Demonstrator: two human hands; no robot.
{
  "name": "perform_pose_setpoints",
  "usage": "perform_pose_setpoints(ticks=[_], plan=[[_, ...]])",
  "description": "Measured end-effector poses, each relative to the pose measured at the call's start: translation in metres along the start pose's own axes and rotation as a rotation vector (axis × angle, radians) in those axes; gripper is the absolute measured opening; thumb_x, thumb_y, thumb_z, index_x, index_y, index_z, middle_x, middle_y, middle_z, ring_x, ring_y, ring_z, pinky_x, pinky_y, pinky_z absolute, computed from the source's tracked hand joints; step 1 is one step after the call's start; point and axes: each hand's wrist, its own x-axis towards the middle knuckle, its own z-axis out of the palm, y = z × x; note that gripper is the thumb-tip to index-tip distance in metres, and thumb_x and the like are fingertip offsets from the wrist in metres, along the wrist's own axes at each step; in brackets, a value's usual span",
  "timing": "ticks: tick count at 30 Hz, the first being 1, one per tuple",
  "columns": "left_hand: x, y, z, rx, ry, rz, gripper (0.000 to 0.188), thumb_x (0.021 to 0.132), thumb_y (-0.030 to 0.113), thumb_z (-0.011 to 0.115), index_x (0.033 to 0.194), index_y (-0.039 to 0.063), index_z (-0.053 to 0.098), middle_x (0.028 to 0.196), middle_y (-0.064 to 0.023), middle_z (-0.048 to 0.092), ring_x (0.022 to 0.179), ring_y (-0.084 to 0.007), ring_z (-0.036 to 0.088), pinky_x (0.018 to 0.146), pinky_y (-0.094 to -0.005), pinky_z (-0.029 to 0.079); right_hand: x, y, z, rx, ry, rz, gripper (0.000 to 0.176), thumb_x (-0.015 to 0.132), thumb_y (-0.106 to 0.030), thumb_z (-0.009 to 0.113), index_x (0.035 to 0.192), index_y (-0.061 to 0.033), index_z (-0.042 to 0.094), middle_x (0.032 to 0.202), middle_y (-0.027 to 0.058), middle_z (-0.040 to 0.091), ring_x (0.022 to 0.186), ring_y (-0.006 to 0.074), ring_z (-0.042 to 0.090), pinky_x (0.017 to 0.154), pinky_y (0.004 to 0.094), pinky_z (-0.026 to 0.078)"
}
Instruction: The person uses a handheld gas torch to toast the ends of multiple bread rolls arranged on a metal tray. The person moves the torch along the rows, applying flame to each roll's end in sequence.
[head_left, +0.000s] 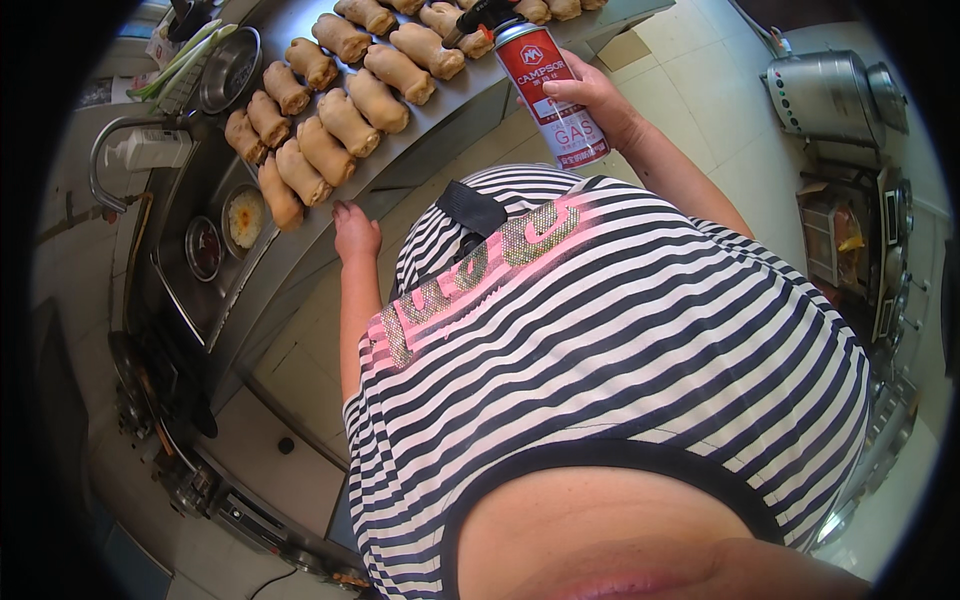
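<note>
My right hand (604, 97) is wrapped around a red and white butane gas canister (551, 97). A black blowtorch head (487, 13) is fitted on its top, and its nozzle points at the pig's trotters (427, 51); no flame can be made out. The trotters lie in rows on the stainless steel counter (409, 154), pale tan and mostly side by side. My left hand (357, 231) rests at the counter's front edge, just below the nearest trotter (280, 193). It holds nothing, and its fingers are slightly apart.
Left of the trotters is a sink (176, 255) with a curved faucet (97, 169) and two bowls inside. Behind it stand a white bottle (154, 150), a metal bowl (230, 69) and green onions (184, 60). A steel cooker (825, 97) is at far right.
</note>
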Motion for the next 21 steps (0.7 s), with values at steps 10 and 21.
perform_pose_setpoints(ticks=[10,21], plan=[[-0.002,0.000,-0.001,-0.005,0.041,0.036,0.067,0.080,0.019,0.072,0.134,-0.004,0.041,0.147,-0.0220,0.035,0.136,-0.0346,0.036,0.103,-0.0411,0.046,0.008,0.003,-0.001,0.140,0.026,-0.030,0.056,0.086,-0.030,0.065,0.131,-0.0041,0.043,0.107,0.0167,0.067,0.088,0.0173,0.068,0.076,0.0294,0.057],[-0.001,-0.002,0.001,-0.010,0.016,0.048,0.069,0.080,0.019,0.072,0.135,-0.007,0.040,0.147,-0.0238,0.033,0.136,-0.0365,0.036,0.105,-0.0399,0.043,0.018,0.005,-0.002,0.264,0.044,0.027,0.051,0.088,-0.030,0.065,0.127,-0.0053,0.044,0.104,0.0172,0.067,0.081,0.0156,0.068,0.070,0.0281,0.059]])
